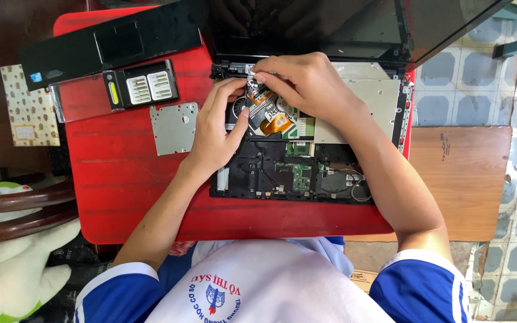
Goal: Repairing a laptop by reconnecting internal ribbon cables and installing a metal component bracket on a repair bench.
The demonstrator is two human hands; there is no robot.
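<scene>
Both hands bend over the opened laptop [306,161] at centre frame: left hand [216,128] presses the fan [242,107] with narrow fingers, right hand [303,84] pinches a small metal part [252,74].

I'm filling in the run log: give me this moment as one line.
left hand: on fan area of opened laptop | right hand: fingertips pinching a small part near hinge | red table: metal plate, bit case

We sit at a small red table [127,179], with a wooden board [462,173] just beside its right edge. Under it we see a floor [480,84] of pale patterned tiles, brightly lit at the right. At our left stand a dark wooden chair [19,209] and a white-and-green plush toy [7,263].
</scene>
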